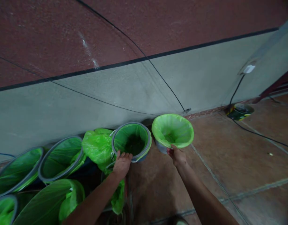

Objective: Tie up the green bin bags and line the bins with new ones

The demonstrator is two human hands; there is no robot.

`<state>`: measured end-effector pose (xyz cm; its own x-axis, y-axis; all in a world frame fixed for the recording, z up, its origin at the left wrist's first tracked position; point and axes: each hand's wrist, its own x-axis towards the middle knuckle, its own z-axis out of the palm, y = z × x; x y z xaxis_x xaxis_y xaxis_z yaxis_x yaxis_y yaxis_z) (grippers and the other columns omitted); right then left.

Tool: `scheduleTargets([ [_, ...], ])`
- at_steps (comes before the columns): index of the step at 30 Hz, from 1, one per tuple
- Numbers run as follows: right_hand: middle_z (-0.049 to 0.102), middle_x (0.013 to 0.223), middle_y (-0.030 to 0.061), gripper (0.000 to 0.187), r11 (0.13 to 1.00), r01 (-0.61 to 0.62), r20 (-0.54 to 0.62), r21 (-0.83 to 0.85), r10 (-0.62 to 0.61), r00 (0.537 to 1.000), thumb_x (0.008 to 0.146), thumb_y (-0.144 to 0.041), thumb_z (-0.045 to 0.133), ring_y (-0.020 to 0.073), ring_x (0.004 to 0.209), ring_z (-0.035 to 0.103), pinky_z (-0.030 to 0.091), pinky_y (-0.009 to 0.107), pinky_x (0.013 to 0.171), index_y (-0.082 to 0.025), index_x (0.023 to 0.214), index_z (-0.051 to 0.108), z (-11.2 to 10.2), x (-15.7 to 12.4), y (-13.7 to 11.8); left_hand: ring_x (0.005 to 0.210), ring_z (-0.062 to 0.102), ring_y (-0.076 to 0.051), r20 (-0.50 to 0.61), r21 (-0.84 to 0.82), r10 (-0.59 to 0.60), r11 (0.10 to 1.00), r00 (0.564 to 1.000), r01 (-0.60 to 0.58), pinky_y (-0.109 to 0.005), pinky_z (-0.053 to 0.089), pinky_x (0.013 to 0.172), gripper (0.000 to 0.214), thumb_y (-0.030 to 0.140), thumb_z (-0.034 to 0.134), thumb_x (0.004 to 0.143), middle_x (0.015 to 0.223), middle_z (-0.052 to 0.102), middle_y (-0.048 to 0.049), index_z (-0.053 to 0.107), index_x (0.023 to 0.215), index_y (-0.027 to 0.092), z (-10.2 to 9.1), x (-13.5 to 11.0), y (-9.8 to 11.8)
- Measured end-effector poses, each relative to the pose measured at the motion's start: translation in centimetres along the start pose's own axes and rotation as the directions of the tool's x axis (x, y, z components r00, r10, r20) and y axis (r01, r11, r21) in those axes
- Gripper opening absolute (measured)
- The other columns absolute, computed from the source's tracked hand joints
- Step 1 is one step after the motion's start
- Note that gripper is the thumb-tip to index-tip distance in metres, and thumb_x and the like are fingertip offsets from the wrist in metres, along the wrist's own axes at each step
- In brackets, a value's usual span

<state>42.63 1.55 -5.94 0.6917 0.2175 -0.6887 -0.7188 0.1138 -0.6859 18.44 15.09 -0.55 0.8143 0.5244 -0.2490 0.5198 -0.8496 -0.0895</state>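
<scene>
My left hand (122,163) is hooked over the near rim of a trash bin (146,149), fingers inside and closed on its grey ring. A green bag lines this bin, and its inside is dark. On the right, my right hand (178,155) grips the near edge of a second trash bin (160,147), a light grey one. Its green bag liner (173,125) is folded out over the whole rim. Both bins stand upright by the wall, a small gap between them. The thumb and fingertips of my right hand are partly hidden.
Several more green-lined bins (42,167) crowd the left, with a loose green bag (97,148) bulging beside them. Black cables (158,70) run down the wall (204,72). A small dark green can (239,114) sits farther right on the tiled floor (230,162).
</scene>
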Motion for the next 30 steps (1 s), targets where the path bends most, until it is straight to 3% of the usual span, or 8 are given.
scheduleTargets([
  [11, 0.062, 0.050, -0.0028, 0.019, 0.996, 0.079, 0.026, 0.047, -0.080, 0.996, 0.064, -0.021, 0.072, 0.0114, 0.047, 0.060, 0.054, 0.021, 0.050, -0.015, 0.073, 0.056, -0.6, -1.3, 3.6, 0.099, 0.053, -0.024, 0.014, 0.036, 0.044, 0.998, 0.999, -0.045, -0.041, 0.038, 0.092, 0.032, 0.007, 0.034, 0.089, 0.100, 0.064, -0.0094, 0.060, 0.104, 0.016, 0.9, -0.8, -1.4],
  [21, 0.060, 0.051, -0.0029, 0.029, 0.984, 0.179, 0.032, 0.014, -0.180, 0.983, 0.058, -0.030, 0.077, 0.0130, 0.048, 0.062, 0.057, 0.024, 0.055, -0.016, 0.070, 0.055, -1.9, 0.2, 2.4, 0.097, 0.051, -0.025, 0.011, -0.002, 0.060, 0.998, 0.998, -0.060, -0.041, 0.038, 0.091, 0.031, 0.006, 0.036, 0.087, 0.098, 0.063, -0.0104, 0.061, 0.102, 0.017, 0.8, -1.0, -2.0],
  [30, 0.064, 0.057, -0.0010, 0.032, 0.992, 0.125, 0.058, 0.031, -0.127, 0.990, 0.058, -0.029, 0.079, 0.0140, 0.056, 0.065, 0.059, 0.025, 0.063, -0.016, 0.075, 0.055, -2.6, 0.2, 3.1, 0.102, 0.054, -0.025, -0.003, -0.009, 0.064, 0.998, 0.998, -0.064, -0.044, 0.036, 0.098, 0.033, 0.008, 0.034, 0.089, 0.103, 0.064, -0.0109, 0.060, 0.107, 0.015, 1.4, -1.5, -2.3],
])
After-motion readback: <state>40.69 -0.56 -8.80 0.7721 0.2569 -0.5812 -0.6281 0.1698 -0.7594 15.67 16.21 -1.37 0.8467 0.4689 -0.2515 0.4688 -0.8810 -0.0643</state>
